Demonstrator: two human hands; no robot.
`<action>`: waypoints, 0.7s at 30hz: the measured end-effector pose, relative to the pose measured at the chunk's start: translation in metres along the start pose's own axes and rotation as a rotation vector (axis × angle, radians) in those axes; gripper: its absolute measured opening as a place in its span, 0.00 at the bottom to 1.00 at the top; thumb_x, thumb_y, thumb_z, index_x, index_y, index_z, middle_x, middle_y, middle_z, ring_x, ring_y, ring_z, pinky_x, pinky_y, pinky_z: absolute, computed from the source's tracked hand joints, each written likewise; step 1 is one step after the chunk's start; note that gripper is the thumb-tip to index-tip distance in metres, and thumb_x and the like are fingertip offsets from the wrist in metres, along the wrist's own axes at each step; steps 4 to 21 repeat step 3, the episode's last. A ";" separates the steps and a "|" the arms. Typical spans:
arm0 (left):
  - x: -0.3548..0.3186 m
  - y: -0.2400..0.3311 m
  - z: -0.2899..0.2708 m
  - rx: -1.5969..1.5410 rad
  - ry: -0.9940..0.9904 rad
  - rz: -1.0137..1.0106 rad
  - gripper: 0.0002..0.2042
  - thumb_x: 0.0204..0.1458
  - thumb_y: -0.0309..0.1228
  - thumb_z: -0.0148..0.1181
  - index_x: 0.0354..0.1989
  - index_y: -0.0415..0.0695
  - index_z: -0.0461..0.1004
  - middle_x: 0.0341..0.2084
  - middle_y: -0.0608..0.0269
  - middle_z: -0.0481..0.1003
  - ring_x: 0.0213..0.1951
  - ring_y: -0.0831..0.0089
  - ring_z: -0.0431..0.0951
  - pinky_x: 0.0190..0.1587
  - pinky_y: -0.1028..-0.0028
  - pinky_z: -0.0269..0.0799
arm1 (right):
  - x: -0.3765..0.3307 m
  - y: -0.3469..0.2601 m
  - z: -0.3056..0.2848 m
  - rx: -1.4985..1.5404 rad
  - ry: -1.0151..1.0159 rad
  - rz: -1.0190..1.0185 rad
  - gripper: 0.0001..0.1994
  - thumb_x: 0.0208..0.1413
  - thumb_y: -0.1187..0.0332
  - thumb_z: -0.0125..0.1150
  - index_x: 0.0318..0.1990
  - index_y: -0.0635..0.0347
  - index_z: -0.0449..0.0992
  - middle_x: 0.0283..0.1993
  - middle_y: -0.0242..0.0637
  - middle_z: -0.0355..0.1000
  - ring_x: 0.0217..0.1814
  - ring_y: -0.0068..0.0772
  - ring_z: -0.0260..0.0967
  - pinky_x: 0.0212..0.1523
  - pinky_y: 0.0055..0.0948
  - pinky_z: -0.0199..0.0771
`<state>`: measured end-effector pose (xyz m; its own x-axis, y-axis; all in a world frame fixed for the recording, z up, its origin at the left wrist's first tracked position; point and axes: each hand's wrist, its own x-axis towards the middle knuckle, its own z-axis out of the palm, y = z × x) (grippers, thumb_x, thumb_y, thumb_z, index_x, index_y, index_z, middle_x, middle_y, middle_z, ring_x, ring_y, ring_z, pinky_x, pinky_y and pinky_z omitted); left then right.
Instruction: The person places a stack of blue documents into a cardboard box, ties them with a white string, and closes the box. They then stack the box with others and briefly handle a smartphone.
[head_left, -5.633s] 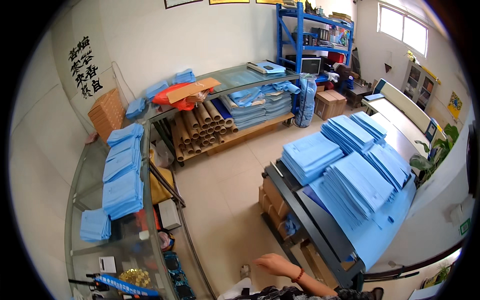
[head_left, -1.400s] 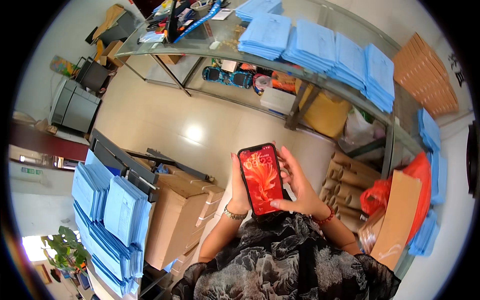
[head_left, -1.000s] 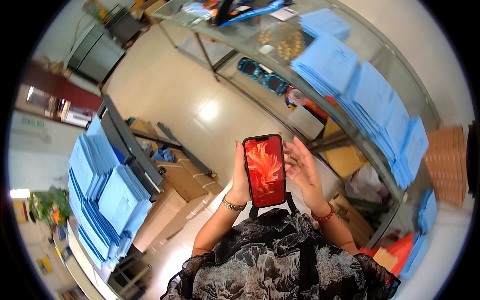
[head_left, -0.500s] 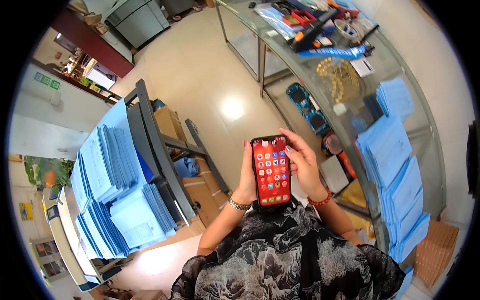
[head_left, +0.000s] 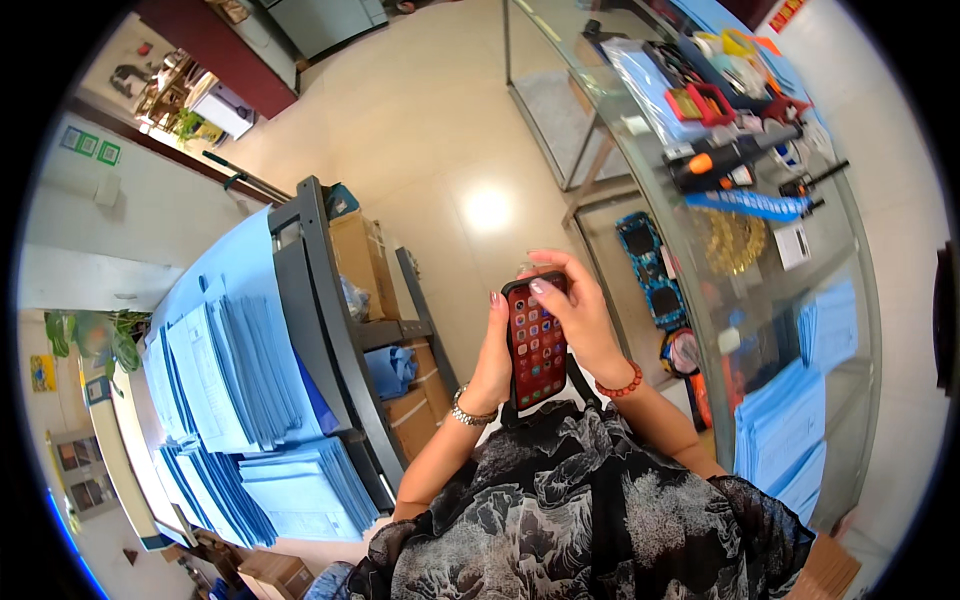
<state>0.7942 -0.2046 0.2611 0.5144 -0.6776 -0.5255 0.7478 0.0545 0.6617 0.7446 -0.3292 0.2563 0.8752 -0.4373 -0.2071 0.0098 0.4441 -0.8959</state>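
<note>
A smartphone (head_left: 540, 355) in a black case stands upright between my two hands, its red home screen lit with rows of app icons. My left hand (head_left: 490, 360) is wrapped round the phone's left side, thumb along the edge. From the right, my right hand (head_left: 578, 320) grips the phone's upper part, its thumb over the top of the screen and its fingers round the far edge. A metal watch band (head_left: 473, 406) circles my left wrist, and a red bead bracelet (head_left: 622, 380) my right.
To the left, stacks of blue folded sheets (head_left: 235, 370) lie on a dark-framed table (head_left: 330, 300), with cardboard boxes (head_left: 362, 262) below. On the right, a glass counter (head_left: 690, 300) bears tools, a yellow coil (head_left: 735, 243) and more blue sheets (head_left: 785, 430). A blue hoverboard (head_left: 650, 270) sits inside it.
My right hand has shifted up and over the phone's top, its thumb now across the upper screen. The phone appears more tilted and its screen darker. The whole view has turned somewhat.
</note>
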 end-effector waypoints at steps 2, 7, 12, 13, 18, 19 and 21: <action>0.029 0.024 0.001 -0.007 0.019 0.016 0.36 0.60 0.63 0.28 0.59 0.44 0.63 0.45 0.57 0.75 0.42 0.68 0.80 0.44 0.68 0.79 | 0.037 -0.009 -0.003 0.147 -0.048 0.072 0.19 0.58 0.67 0.60 0.55 0.61 0.68 0.44 0.38 0.73 0.47 0.21 0.71 0.49 0.22 0.71; 0.044 0.036 0.001 -0.003 0.023 0.029 0.36 0.60 0.63 0.28 0.59 0.44 0.63 0.45 0.57 0.75 0.42 0.68 0.80 0.44 0.68 0.79 | 0.054 -0.017 -0.005 0.195 -0.069 0.113 0.19 0.58 0.66 0.59 0.56 0.60 0.68 0.45 0.38 0.73 0.47 0.20 0.70 0.50 0.22 0.70; 0.044 0.036 0.001 -0.003 0.023 0.029 0.36 0.60 0.63 0.28 0.59 0.44 0.63 0.45 0.57 0.75 0.42 0.68 0.80 0.44 0.68 0.79 | 0.054 -0.017 -0.005 0.195 -0.069 0.113 0.19 0.58 0.66 0.59 0.56 0.60 0.68 0.45 0.38 0.73 0.47 0.20 0.70 0.50 0.22 0.70; 0.044 0.036 0.001 -0.003 0.023 0.029 0.36 0.60 0.63 0.28 0.59 0.44 0.63 0.45 0.57 0.75 0.42 0.68 0.80 0.44 0.68 0.79 | 0.054 -0.017 -0.005 0.195 -0.069 0.113 0.19 0.58 0.66 0.59 0.56 0.60 0.68 0.45 0.38 0.73 0.47 0.20 0.70 0.50 0.22 0.70; 0.044 0.036 0.001 -0.003 0.023 0.029 0.36 0.60 0.63 0.28 0.59 0.44 0.63 0.45 0.57 0.75 0.42 0.68 0.80 0.44 0.68 0.79 | 0.054 -0.017 -0.005 0.195 -0.069 0.113 0.19 0.58 0.66 0.59 0.56 0.60 0.68 0.45 0.38 0.73 0.47 0.20 0.70 0.50 0.22 0.70; 0.044 0.036 0.001 -0.003 0.023 0.029 0.36 0.60 0.63 0.28 0.59 0.44 0.63 0.45 0.57 0.75 0.42 0.68 0.80 0.44 0.68 0.79 | 0.054 -0.017 -0.005 0.195 -0.069 0.113 0.19 0.58 0.66 0.59 0.56 0.60 0.68 0.45 0.38 0.73 0.47 0.20 0.70 0.50 0.22 0.70; 0.044 0.036 0.001 -0.003 0.023 0.029 0.36 0.60 0.63 0.28 0.59 0.44 0.63 0.45 0.57 0.75 0.42 0.68 0.80 0.44 0.68 0.79 | 0.054 -0.017 -0.005 0.195 -0.069 0.113 0.19 0.58 0.66 0.59 0.56 0.60 0.68 0.45 0.38 0.73 0.47 0.20 0.70 0.50 0.22 0.70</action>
